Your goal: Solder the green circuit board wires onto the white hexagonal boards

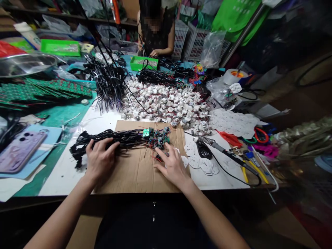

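Observation:
A bundle of black cables (127, 137) lies across a brown cardboard sheet (137, 173), with plugs at its left end and small green circuit boards (147, 132) at its right end. My left hand (101, 159) rests against the near side of the cables by the plugs, its fingers apart. Beside the circuit boards is my right hand (172, 164), fingers spread, its fingertips touching or very near the boards and thin wires. Neither hand is closed round anything.
Behind the cardboard is a heap of white round parts (168, 103). A soldering iron (220, 148) and pliers (255, 169) lie right. Left are a phone (23, 148) and stacked circuit boards (46, 90). A person (155, 31) works across the table, near a green tray (144, 63).

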{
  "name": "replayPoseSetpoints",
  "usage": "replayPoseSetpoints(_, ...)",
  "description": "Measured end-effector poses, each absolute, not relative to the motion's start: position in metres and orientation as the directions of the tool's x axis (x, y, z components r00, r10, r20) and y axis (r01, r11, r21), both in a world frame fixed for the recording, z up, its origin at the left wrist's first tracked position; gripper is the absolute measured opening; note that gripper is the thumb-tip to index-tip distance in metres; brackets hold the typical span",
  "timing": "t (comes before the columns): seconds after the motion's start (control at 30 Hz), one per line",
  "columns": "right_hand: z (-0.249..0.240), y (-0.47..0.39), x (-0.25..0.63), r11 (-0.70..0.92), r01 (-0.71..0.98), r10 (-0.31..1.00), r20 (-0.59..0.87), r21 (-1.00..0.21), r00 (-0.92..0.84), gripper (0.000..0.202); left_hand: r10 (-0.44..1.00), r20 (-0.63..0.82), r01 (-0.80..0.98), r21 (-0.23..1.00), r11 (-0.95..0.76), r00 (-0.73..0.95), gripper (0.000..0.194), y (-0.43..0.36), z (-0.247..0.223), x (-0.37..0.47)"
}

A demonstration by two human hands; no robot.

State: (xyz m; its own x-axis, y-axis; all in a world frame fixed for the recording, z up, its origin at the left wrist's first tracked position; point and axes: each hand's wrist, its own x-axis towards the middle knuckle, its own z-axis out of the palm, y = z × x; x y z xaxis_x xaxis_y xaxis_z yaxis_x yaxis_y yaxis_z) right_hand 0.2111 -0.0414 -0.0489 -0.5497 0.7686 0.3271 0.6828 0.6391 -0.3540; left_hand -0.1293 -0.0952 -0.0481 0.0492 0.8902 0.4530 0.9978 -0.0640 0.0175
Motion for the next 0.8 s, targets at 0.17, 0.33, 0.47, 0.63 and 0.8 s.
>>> replayPoseSetpoints(0.17,-0.044,-0.009,0.194,0.653,0.669,0.75,0.181,-0.354,-0.636,0.049,0.867,0.459,0.973,0.017,-0.23,0.197,0.038,-0.137,-0.072,-0.138)
replayPoseSetpoints(0.33,-0.045,0.043,0.198,0.671,0.669,0.735,0.164,-0.319,-0.658,0.044,0.88,0.456,0.976,0.092,-0.195,0.133,0.038,-0.121,-0.071,-0.143)
replayPoseSetpoints(0.47,-0.048,0.058,0.199,0.674,0.655,0.732,0.191,-0.342,-0.654,0.04,0.881,0.456,0.964,0.15,-0.217,0.127,0.035,-0.093,-0.068,-0.153)
replayPoseSetpoints(0.63,-0.044,0.011,0.229,0.668,0.548,0.744,0.461,-0.503,-0.484,0.041,0.911,0.381,0.961,0.152,-0.23,0.157,0.036,-0.095,-0.057,-0.148)
replayPoseSetpoints(0.8,-0.055,-0.043,0.297,0.236,0.419,0.919,0.341,-0.877,0.196,0.018,0.944,0.289,0.962,0.173,-0.213,0.158,0.031,-0.108,-0.041,-0.13)
